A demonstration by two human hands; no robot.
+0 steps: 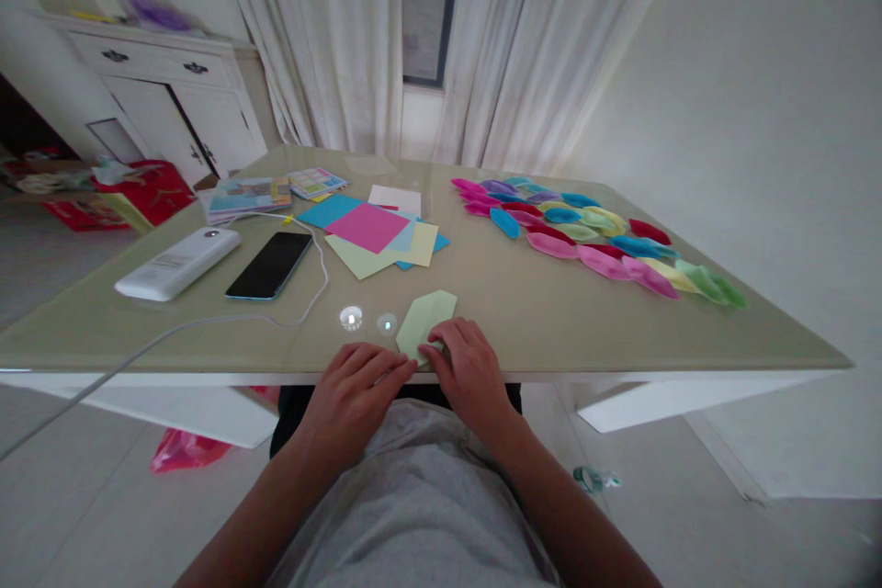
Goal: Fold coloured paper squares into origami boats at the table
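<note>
A light green sheet of paper (424, 317), with its corners folded into a many-sided shape, lies on the table near the front edge. My right hand (472, 367) rests on its near right part, fingers curled and thumb pinching the near edge. At the paper's near left corner is my left hand (362, 386), its fingers pressed together and the thumb tip against the index finger. The near edge of the paper is partly hidden under my fingers.
Colored paper sheets (368, 225) lie beyond the hands. Several rows of folded paper pieces (599, 259) spread to the right. A phone (270, 265), a white power bank (179, 264) and a white cable (321, 280) are to the left, with booklets (249, 194) behind.
</note>
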